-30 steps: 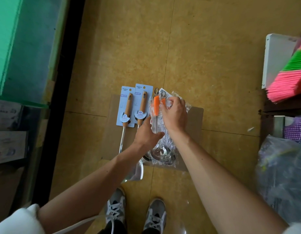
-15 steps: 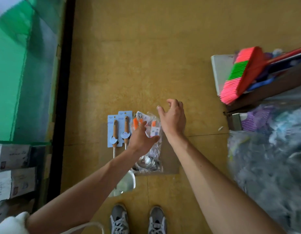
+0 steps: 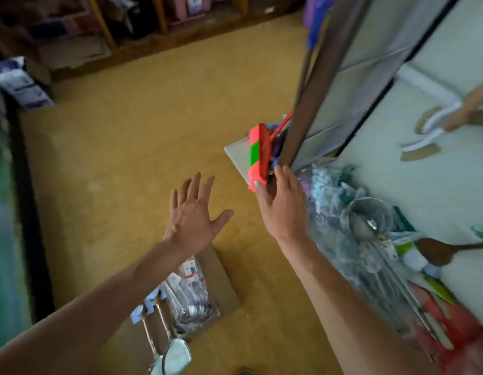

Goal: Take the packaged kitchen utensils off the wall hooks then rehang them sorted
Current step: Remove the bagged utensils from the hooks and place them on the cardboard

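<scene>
Both hands empty above the floor

Left hand (image 3: 193, 215) and right hand (image 3: 282, 205) spread flat-fingered; glossy plastic-wrapped steel ladles (image 3: 190, 296) and carded spatulas (image 3: 164, 336) lie below the wrists on brown cardboard (image 3: 221, 277).

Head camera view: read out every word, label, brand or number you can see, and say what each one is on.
No text is legible in this frame; motion blur smears it all.
The blue header cards on the spatulas: print too blurred to read.
The white and red tags on the bagged utensils: too small and blurred.
The blue and white pack at upper left: markings unreadable.
</scene>
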The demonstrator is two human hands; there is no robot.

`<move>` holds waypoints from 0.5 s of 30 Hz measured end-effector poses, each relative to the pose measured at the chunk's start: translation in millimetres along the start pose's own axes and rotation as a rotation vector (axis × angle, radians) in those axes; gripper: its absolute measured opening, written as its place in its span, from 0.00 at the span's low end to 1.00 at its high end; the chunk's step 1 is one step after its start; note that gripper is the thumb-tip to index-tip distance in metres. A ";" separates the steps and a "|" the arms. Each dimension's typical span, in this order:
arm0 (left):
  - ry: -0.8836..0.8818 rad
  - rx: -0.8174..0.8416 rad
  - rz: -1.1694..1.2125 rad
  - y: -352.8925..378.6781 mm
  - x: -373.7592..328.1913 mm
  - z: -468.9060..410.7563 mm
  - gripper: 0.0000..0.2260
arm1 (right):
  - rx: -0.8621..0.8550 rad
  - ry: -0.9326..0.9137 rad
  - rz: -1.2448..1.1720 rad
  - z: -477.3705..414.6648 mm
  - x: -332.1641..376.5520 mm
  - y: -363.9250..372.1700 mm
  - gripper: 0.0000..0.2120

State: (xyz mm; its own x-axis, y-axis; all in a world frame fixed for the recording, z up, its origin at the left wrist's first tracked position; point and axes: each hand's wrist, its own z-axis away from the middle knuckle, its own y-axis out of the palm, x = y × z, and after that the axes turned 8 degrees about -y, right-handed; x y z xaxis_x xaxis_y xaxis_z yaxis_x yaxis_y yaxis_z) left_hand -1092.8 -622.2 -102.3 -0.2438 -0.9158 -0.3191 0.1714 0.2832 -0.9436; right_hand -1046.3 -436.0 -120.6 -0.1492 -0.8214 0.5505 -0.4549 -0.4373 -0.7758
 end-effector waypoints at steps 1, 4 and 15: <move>0.054 -0.028 -0.025 -7.6 -11.5 1.9 0.40 | -0.032 -0.002 0.028 1.8 -3.5 -18.5 0.33; 0.188 -0.068 -0.093 -30.1 -50.6 10.9 0.39 | -0.095 0.004 0.107 10.8 -12.0 -73.1 0.34; 0.713 -0.160 -0.171 -95.6 -246.5 89.3 0.36 | -0.313 0.224 0.368 112.9 -57.5 -298.6 0.34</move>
State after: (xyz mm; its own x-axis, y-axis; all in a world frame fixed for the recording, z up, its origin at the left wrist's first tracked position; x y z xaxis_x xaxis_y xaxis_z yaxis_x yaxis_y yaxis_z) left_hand -963.9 -448.9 74.4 -0.8233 -0.5596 -0.0953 -0.0518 0.2413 -0.9691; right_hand -802.8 -299.5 44.5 -0.5168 -0.7867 0.3378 -0.5720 0.0237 -0.8199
